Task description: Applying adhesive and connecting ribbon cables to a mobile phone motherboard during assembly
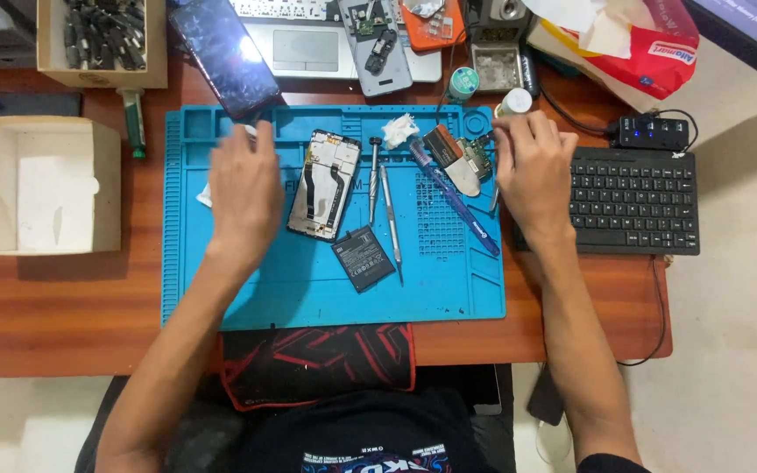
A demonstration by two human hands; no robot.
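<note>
My left hand (245, 180) lies flat, fingers spread, on the blue repair mat (308, 293) beside the opened phone frame (324, 184). My right hand (534, 171) rests upper right; finger state indiscernible.

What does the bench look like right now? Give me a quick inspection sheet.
Surface: blue repair mat on a wooden desk.
Job's things: opened phone frame and flat battery on the mat; small circuit board by the right hand.
Clutter: two metal tools, blue pen-shaped tool, white wad, dark phone, white box.
Grippers: left hand flat on the mat, blurred; right hand at the mat's right edge; whether either holds anything, cannot tell.
Cables: black cable runs to a small hub.
Surroundings: black keyboard, laptop, red-and-white bag.
</note>
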